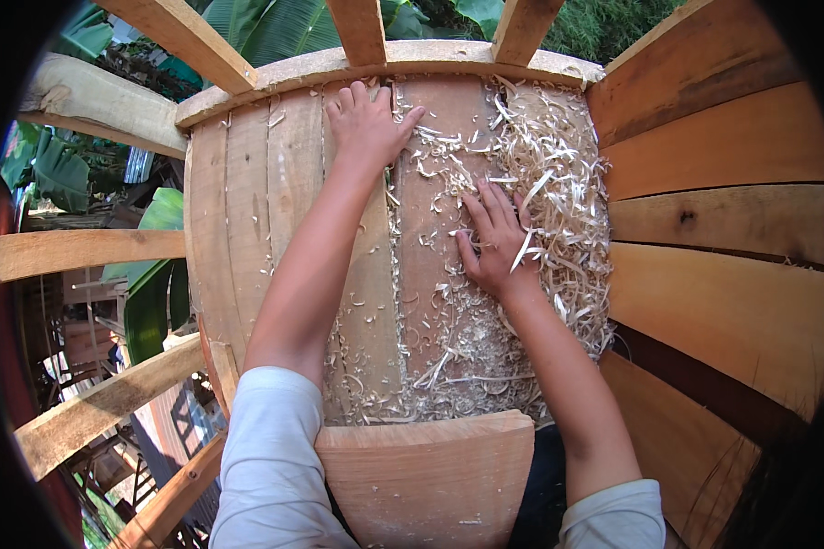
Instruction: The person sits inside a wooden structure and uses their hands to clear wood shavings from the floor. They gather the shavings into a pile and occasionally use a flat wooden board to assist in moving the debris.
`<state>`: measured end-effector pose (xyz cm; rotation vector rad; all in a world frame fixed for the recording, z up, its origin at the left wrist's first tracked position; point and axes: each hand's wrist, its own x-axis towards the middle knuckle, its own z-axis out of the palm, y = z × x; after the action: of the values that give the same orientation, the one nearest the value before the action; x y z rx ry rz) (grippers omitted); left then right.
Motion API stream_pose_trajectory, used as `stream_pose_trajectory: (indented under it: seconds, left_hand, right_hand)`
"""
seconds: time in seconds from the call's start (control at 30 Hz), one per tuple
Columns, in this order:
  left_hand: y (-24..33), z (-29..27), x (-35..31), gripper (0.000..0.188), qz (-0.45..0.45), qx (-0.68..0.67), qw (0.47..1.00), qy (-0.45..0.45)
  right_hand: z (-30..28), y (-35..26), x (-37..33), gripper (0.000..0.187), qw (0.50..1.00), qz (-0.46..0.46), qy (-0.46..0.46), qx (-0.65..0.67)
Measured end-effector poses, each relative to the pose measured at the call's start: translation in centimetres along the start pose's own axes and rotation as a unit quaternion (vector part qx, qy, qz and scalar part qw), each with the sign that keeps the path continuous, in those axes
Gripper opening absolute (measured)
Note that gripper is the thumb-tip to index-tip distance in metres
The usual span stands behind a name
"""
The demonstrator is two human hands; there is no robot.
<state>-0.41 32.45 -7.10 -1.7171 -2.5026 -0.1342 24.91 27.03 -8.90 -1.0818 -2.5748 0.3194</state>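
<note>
My left hand (373,126) rests palm down at the far end of the plank floor (295,165), its fingers spread just short of the far beam (430,59). It holds nothing that I can see. Nearer and to the right, my right hand (498,245) lies with fingers apart against a heap of pale wood shavings (568,215). A few curled strips lie against and over that hand; what is under its palm is hidden. Finer chips and curls are scattered between both hands and along the gaps of the planks.
In front of me, a smooth wooden board (426,476) crosses the lower middle. A slatted plank wall (723,220) rises on the right. Wooden rails (92,256) and posts (359,32) stand left and at the back, with leaves (275,37) beyond.
</note>
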Motion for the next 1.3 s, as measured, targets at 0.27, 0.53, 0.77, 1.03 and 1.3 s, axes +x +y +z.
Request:
stream_pose_trajectory:
  seconds: [0.27,0.53,0.77,1.03,1.3]
  left_hand:
    - [0.0,-0.6,-1.2,0.063,0.047,-0.082,0.994,0.059]
    - [-0.3,1.1,-4.3,0.062,0.150,0.008,0.989,-0.003]
    - [2.6,0.0,-5.8,0.058,0.307,-0.065,0.949,0.008]
    - [2.3,0.9,-4.8,0.055,0.194,-0.001,0.981,-0.010]
    - [0.2,0.2,-4.5,0.055,0.121,0.026,0.991,0.039]
  right_hand:
    - [0.1,0.1,-0.1,0.054,1.000,-0.002,0.005,0.001]
    - [0.1,0.0,0.0,0.054,1.000,0.000,-0.003,0.004]
    - [0.1,0.1,-0.1,0.055,1.000,-0.001,0.000,-0.004]
    - [0.0,-0.1,0.0,0.052,1.000,-0.004,0.003,-0.003]
    - [0.1,0.0,-0.1,0.052,1.000,0.002,0.001,0.000]
